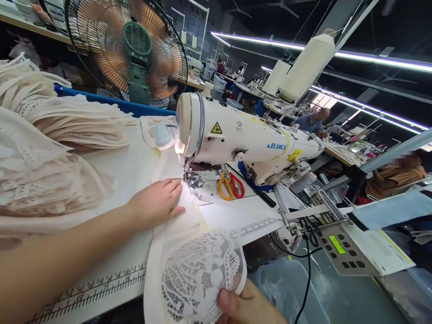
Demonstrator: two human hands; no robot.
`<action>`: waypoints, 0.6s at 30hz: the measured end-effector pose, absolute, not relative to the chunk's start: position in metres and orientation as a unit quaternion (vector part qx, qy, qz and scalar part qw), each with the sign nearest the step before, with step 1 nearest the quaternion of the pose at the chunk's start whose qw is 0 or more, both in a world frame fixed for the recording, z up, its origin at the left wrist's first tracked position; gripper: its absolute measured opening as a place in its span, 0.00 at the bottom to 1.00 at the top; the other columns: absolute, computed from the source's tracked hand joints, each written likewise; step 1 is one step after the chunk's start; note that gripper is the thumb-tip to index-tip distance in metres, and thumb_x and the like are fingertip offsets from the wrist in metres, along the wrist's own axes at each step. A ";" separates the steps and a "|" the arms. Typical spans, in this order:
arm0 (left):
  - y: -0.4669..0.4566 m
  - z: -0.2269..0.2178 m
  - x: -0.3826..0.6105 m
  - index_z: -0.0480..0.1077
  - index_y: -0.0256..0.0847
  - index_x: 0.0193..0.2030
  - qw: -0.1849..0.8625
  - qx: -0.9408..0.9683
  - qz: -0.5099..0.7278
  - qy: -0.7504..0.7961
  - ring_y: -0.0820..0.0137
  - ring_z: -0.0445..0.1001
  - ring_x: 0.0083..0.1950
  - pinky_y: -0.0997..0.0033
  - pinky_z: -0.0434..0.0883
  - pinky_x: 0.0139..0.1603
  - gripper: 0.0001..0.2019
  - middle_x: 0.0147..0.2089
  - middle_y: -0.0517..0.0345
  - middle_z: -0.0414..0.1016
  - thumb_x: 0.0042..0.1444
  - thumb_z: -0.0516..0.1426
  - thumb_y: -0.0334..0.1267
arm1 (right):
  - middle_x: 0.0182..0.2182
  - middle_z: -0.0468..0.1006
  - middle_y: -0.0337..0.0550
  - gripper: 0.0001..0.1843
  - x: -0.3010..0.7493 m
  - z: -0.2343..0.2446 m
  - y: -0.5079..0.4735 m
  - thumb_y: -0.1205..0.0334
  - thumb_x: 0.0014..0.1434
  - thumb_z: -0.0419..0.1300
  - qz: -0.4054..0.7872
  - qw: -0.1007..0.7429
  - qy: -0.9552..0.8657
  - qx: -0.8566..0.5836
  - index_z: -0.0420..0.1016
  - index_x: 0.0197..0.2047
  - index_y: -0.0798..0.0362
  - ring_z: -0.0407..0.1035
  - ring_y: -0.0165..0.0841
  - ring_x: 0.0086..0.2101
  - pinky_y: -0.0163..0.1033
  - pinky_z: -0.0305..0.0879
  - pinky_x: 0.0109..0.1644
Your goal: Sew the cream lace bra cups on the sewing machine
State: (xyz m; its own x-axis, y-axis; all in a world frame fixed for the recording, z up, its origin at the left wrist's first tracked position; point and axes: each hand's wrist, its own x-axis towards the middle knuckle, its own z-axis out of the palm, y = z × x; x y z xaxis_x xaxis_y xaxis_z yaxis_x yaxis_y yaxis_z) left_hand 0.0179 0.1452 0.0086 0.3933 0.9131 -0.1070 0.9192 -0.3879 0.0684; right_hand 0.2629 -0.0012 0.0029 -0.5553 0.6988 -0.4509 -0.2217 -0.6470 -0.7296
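Note:
A white lace garment piece (199, 270) runs from the needle area of a white sewing machine (243, 135) toward me and over the table's front edge. My left hand (157, 204) lies flat on its fabric, fingers stretched out just left of the presser foot (187, 177). At the bottom, my right hand (248, 306) pinches the lace edge between thumb and fingers; part of this hand is cut off by the frame. Orange-and-red-handled scissors (231, 185) lie right of the needle, with a black rod-like tool (265, 195) beside them.
Stacks of cream lace pieces (77, 121) fill the table's left side. A large fan (135, 49) stands behind. A control box (349, 249) and fabric-strip guide (324, 209) sit at the right, above a clear plastic bin (286, 288). Other people sit farther back.

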 end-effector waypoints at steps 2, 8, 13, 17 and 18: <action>0.148 0.009 0.019 0.59 0.24 0.66 0.040 0.836 -0.029 0.547 0.47 0.57 0.69 0.51 0.58 0.67 0.35 0.68 0.35 0.59 0.60 0.48 0.50 | 0.35 0.82 0.48 0.32 0.262 -0.001 0.002 0.45 0.48 0.70 0.828 0.288 -0.318 -0.361 0.75 0.53 0.54 0.77 0.40 0.38 0.44 0.70 0.44; 0.152 0.013 0.021 0.63 0.24 0.63 0.016 0.839 -0.037 0.542 0.48 0.61 0.66 0.50 0.61 0.64 0.33 0.65 0.34 0.64 0.60 0.46 0.50 | 0.35 0.81 0.48 0.31 0.264 -0.010 0.004 0.45 0.49 0.69 0.832 0.296 -0.319 -0.346 0.75 0.52 0.54 0.76 0.36 0.34 0.38 0.69 0.38; 0.152 0.011 0.018 0.68 0.27 0.58 -0.018 0.859 0.018 0.512 0.47 0.68 0.59 0.48 0.63 0.61 0.31 0.60 0.33 0.69 0.59 0.47 0.51 | 0.37 0.81 0.49 0.32 0.268 -0.017 0.003 0.45 0.50 0.69 0.831 0.283 -0.320 -0.355 0.74 0.54 0.54 0.76 0.38 0.38 0.43 0.70 0.43; 0.149 0.008 0.016 0.69 0.29 0.57 0.048 0.865 0.033 0.499 0.49 0.70 0.56 0.51 0.70 0.54 0.30 0.59 0.34 0.69 0.58 0.46 0.52 | 0.35 0.81 0.48 0.36 0.272 -0.016 -0.001 0.42 0.46 0.70 0.839 0.273 -0.313 -0.352 0.75 0.53 0.54 0.77 0.40 0.37 0.46 0.70 0.46; 0.147 0.008 0.015 0.69 0.29 0.57 0.059 0.864 0.032 0.499 0.49 0.70 0.56 0.51 0.71 0.53 0.30 0.60 0.34 0.69 0.58 0.46 0.52 | 0.36 0.81 0.48 0.36 0.274 -0.013 -0.002 0.42 0.46 0.70 0.839 0.267 -0.310 -0.359 0.75 0.54 0.54 0.77 0.40 0.38 0.46 0.69 0.47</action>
State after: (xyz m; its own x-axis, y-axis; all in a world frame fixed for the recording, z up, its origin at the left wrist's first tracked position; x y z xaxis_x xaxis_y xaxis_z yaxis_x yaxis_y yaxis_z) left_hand 0.0154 0.1475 0.0077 0.4991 0.8665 -0.0038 0.8589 -0.4941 0.1345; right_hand 0.2740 -0.0023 -0.0126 -0.5994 0.6704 -0.4375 -0.2247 -0.6654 -0.7118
